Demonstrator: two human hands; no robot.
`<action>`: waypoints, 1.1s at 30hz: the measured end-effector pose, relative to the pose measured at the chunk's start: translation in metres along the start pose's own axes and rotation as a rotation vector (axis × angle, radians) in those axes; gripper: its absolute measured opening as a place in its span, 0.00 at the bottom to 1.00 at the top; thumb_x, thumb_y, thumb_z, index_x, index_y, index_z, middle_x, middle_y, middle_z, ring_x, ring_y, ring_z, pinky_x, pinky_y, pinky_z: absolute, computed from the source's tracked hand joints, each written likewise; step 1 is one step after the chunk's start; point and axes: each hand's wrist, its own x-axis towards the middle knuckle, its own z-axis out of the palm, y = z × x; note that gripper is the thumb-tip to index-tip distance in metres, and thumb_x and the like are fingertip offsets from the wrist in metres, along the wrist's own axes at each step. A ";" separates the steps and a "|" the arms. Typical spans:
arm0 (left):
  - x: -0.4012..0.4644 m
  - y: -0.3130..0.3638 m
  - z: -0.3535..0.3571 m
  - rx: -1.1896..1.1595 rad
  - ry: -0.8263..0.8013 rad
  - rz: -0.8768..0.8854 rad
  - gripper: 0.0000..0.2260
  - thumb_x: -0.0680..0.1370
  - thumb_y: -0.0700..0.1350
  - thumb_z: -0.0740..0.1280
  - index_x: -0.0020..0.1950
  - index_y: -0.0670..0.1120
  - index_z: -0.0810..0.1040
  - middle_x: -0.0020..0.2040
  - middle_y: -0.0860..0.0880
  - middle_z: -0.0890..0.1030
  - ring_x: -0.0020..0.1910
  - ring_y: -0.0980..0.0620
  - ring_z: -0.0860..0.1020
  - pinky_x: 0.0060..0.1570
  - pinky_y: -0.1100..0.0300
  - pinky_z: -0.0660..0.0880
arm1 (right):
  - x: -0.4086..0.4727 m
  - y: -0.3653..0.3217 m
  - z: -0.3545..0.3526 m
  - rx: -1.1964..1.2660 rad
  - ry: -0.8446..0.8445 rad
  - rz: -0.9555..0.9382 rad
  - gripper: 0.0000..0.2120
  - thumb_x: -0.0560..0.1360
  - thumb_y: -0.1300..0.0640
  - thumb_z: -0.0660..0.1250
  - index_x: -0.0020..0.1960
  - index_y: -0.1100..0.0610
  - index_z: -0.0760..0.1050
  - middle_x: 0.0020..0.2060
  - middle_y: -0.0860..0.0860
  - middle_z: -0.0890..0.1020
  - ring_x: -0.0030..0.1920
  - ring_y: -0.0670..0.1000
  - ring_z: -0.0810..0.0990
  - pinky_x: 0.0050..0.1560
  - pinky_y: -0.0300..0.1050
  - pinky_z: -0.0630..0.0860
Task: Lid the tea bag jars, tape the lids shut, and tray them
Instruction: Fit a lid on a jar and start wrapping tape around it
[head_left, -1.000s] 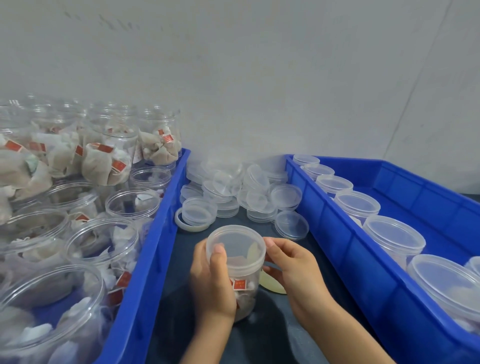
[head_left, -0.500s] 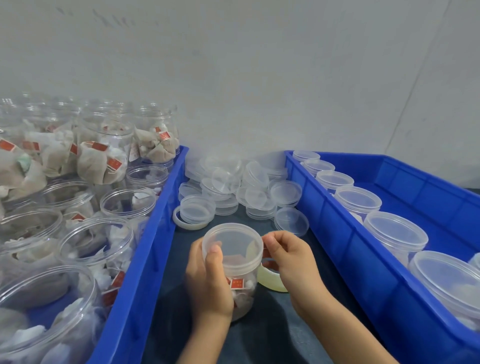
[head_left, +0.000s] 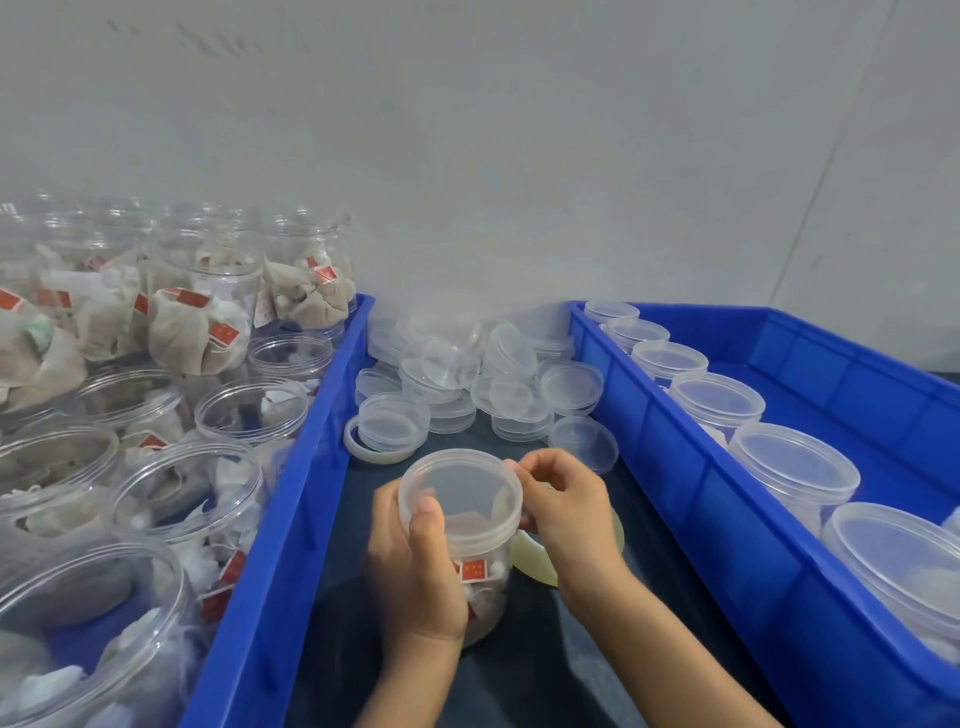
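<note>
A clear jar of tea bags (head_left: 480, 577) with a translucent lid (head_left: 460, 493) on it stands on the dark table between two blue trays. My left hand (head_left: 415, 571) grips the jar's side, thumb on the lid's rim. My right hand (head_left: 566, 504) has its fingers curled at the lid's right edge, pinching there; what it pinches is too small to tell. A roll of tape (head_left: 535, 558) lies just behind the jar, partly hidden by my right hand.
The left blue tray (head_left: 291, 493) holds several open jars of tea bags (head_left: 192, 322). The right blue tray (head_left: 691, 499) holds a row of lidded jars (head_left: 795, 473). A pile of loose lids (head_left: 467, 379) and a second tape roll (head_left: 374, 452) lie behind.
My right hand has risen from the tape roll to the right edge of the lid. My left hand keeps its hold on the jar.
</note>
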 end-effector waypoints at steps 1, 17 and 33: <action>0.000 0.000 0.000 -0.001 0.002 0.000 0.25 0.65 0.60 0.55 0.48 0.43 0.77 0.42 0.52 0.80 0.41 0.60 0.77 0.40 0.56 0.73 | 0.000 0.000 0.001 -0.028 0.006 -0.019 0.04 0.73 0.59 0.70 0.40 0.59 0.78 0.32 0.50 0.81 0.29 0.41 0.76 0.31 0.34 0.74; -0.015 0.021 0.004 0.007 0.037 0.004 0.23 0.66 0.61 0.54 0.47 0.46 0.75 0.41 0.53 0.78 0.43 0.54 0.78 0.40 0.63 0.72 | -0.032 -0.018 -0.008 -0.443 -0.266 -0.140 0.27 0.74 0.36 0.58 0.69 0.47 0.67 0.63 0.43 0.70 0.67 0.44 0.66 0.65 0.38 0.61; -0.047 0.174 0.121 -0.034 -0.709 0.232 0.20 0.78 0.65 0.47 0.69 0.68 0.59 0.55 0.61 0.64 0.55 0.71 0.65 0.63 0.73 0.55 | -0.062 -0.156 -0.153 -0.511 0.355 -0.738 0.31 0.61 0.50 0.78 0.61 0.38 0.71 0.54 0.29 0.74 0.52 0.41 0.77 0.55 0.36 0.72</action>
